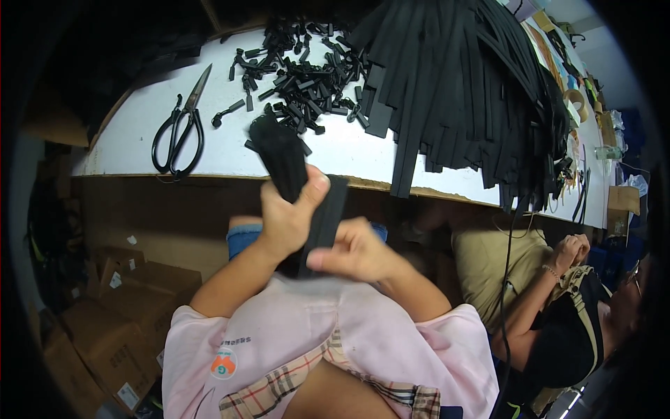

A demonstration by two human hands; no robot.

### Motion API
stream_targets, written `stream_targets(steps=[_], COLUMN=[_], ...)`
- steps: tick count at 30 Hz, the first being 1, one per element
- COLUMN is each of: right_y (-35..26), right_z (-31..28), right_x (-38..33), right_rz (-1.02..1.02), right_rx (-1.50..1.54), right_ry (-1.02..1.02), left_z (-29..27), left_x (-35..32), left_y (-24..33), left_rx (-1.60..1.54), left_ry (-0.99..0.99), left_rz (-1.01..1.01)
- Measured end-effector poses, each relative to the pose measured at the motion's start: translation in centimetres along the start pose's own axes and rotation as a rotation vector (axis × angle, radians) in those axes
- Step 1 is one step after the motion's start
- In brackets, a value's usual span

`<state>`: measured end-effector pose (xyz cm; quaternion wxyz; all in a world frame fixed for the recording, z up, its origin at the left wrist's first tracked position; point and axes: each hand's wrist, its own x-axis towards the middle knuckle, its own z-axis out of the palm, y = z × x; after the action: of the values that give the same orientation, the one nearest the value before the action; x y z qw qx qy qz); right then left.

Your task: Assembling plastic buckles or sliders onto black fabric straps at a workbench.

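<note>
My left hand point(287, 216) is closed around a folded bundle of black strips point(280, 159), held up in front of my chest below the table edge. The bundle's upper end is bunched and a little blurred. A flat black length hangs down from it between my hands. My right hand point(354, 253) pinches this lower part, thumb across its face; the fingers behind are partly hidden. Beyond my hands, small black pull-like pieces point(307, 87) with looped ends lie scattered on the white table point(230, 143). Many long black strips point(447, 91) are heaped to their right, overhanging the edge.
Black-handled scissors point(179, 136) lie at the table's left, blades pointing away. Cardboard boxes point(112, 335) stand on the floor at lower left. To my right sits another person point(558, 321) with hands together. A dark cable point(506, 293) hangs between us. Tape rolls point(575, 105) lie at far right.
</note>
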<state>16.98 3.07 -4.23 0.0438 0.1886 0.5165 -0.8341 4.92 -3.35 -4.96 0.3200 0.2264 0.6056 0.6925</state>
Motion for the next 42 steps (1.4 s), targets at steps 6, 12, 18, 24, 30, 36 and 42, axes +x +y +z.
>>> stream_targets(steps=[6, 12, 18, 24, 30, 36, 42], right_y=[-1.3, -2.4, -1.5, -1.7, -1.1, -1.8, -4.0], right_z=[-2.5, -1.2, -0.3, -1.3, -0.4, 0.8, -3.9], right_x=[0.1, 1.3, 1.2, 1.1, 2.6, 3.5, 9.4], right_rz=[-0.863, -0.865, -0.507, -0.431, -0.997, -1.016, -0.441], right_rx=[-0.420, -1.142, -0.133, -0.232, -1.093, -1.159, -1.482], right_ry=[0.295, 0.508, 0.486, 0.176, 0.270, 0.265, 0.720], left_z=[-2.3, -2.1, -1.8, -2.2, -2.3, -2.8, -2.7], left_x=[1.0, -1.2, -1.5, -1.5, -1.8, -0.9, -1.4], left_y=[1.0, 0.5, 0.7, 1.8, 1.6, 0.1, 0.6], left_rx=[-0.491, -0.517, -0.394, -0.330, -0.221, -0.377, -0.215], left_ry=[-0.463, -0.539, -0.425, -0.368, -0.135, -0.095, -0.127], left_rz=[-0.579, -0.769, -0.471, -0.196, -0.341, -0.429, -0.264])
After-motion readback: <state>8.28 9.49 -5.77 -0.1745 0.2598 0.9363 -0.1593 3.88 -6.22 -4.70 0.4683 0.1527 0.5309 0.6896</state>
